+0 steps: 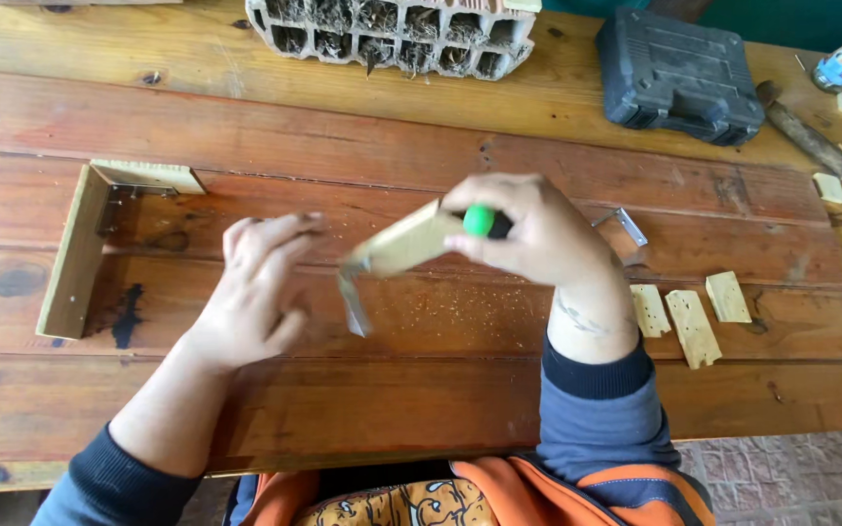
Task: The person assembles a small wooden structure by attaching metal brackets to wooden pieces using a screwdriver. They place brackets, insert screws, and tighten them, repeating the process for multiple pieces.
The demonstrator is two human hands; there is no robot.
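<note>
My right hand is closed around a tool with a green and black handle and also carries a small pale wood piece above the table. A metal angle bracket hangs from that piece's lower left end. My left hand hovers just left of the wood piece with fingers spread and holds nothing. The motion is blurred. Sawdust lies on the red-brown plank table below both hands.
An L-shaped wood assembly with a metal bracket lies at the left. Several small wood offcuts and a loose metal bracket lie at the right. A hollow clay brick, a dark tool case and a hammer handle sit at the back.
</note>
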